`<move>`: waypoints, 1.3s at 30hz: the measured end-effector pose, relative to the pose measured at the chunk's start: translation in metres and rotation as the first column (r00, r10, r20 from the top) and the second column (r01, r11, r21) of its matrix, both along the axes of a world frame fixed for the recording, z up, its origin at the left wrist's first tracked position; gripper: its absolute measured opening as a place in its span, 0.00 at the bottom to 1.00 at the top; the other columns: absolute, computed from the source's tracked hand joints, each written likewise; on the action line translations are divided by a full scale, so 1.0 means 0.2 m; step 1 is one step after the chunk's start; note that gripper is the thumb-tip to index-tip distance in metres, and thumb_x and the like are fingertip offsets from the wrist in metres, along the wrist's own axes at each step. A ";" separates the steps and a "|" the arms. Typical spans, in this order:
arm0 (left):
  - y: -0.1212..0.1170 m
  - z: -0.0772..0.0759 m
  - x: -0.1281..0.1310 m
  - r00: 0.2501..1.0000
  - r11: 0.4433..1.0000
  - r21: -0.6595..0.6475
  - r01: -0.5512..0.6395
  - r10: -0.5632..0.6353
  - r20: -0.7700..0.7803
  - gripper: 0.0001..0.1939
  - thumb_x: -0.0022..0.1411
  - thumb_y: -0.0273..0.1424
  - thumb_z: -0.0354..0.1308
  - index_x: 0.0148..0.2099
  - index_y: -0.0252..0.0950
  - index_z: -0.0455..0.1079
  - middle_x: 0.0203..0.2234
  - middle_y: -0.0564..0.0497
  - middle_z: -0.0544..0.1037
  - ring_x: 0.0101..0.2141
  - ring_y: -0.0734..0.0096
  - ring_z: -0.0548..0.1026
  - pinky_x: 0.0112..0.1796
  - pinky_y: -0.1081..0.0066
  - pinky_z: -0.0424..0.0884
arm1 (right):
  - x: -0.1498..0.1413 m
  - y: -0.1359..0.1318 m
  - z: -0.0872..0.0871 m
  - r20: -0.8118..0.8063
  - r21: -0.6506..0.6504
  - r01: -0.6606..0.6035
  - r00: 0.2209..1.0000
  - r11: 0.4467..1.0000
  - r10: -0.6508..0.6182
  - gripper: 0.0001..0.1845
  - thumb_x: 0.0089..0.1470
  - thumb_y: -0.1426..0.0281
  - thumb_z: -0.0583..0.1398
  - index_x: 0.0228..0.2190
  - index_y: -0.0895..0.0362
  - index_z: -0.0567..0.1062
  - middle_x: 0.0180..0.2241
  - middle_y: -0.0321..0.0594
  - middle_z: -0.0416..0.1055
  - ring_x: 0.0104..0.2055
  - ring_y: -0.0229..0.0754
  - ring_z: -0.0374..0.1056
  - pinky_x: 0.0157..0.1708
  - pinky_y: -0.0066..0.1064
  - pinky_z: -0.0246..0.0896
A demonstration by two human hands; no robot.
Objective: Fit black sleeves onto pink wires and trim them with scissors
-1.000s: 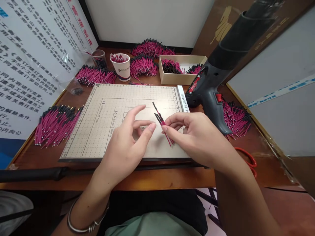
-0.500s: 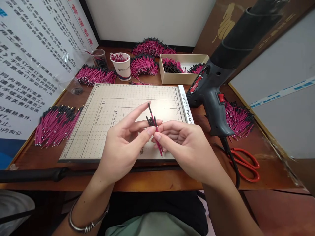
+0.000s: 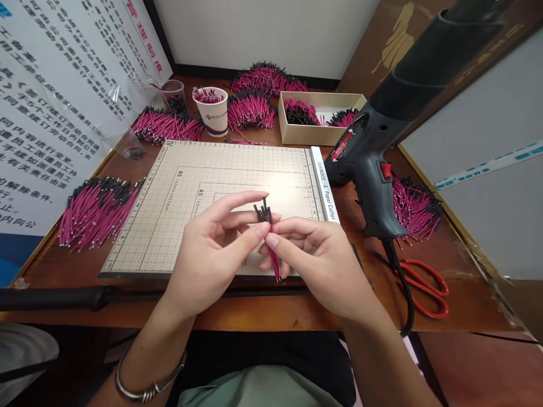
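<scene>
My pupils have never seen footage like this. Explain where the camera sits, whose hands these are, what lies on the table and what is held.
There is no machine arm here: one person works with two bare hands. The view comes from a camera worn on that person's head, looking forward and down. The left hand and right hand together pinch a small bunch of thin magenta strands with black ends. Below them, a flat beige paper-cutter board with printed lines lies on the brown wooden table. Beyond it stand a white paper cup full of strands and an open cream rectangular box. Heaps of similar strands lie around. To the right are a dark grey pistol-shaped tool with a red switch and red-handled scissors.
</scene>
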State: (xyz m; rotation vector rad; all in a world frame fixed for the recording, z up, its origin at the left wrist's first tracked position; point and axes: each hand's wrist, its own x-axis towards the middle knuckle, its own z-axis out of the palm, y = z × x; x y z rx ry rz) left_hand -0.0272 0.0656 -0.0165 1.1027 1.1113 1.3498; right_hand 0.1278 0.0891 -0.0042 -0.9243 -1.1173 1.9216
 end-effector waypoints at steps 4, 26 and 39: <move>-0.02 0.01 0.01 0.999 1.000 -0.019 -0.016 0.015 -0.043 0.12 0.64 0.30 0.68 0.50 0.41 0.77 0.37 0.55 0.86 0.29 0.78 0.83 0.33 0.83 0.80 | 0.01 0.00 -0.01 0.006 0.028 -0.018 1.000 0.999 0.017 0.11 0.48 0.72 0.73 0.26 0.62 0.76 0.23 0.35 0.74 0.22 0.27 0.66 0.22 0.15 0.64; 0.01 0.04 0.10 0.997 0.995 -0.100 -0.030 0.037 0.064 0.10 0.63 0.31 0.68 0.47 0.39 0.79 0.30 0.53 0.83 0.22 0.75 0.77 0.22 0.78 0.78 | 0.03 0.00 -0.02 0.103 0.146 0.023 0.994 0.989 -0.038 0.13 0.53 0.64 0.71 0.29 0.61 0.78 0.21 0.33 0.70 0.20 0.30 0.66 0.20 0.19 0.67; -0.03 0.04 0.09 0.993 0.991 -0.129 -0.035 0.049 0.106 0.10 0.62 0.29 0.69 0.47 0.38 0.78 0.35 0.51 0.85 0.27 0.73 0.82 0.26 0.80 0.80 | 0.03 -0.02 -0.02 0.099 0.149 0.013 0.995 0.989 -0.028 0.11 0.54 0.66 0.70 0.29 0.60 0.76 0.20 0.32 0.68 0.22 0.29 0.66 0.22 0.18 0.66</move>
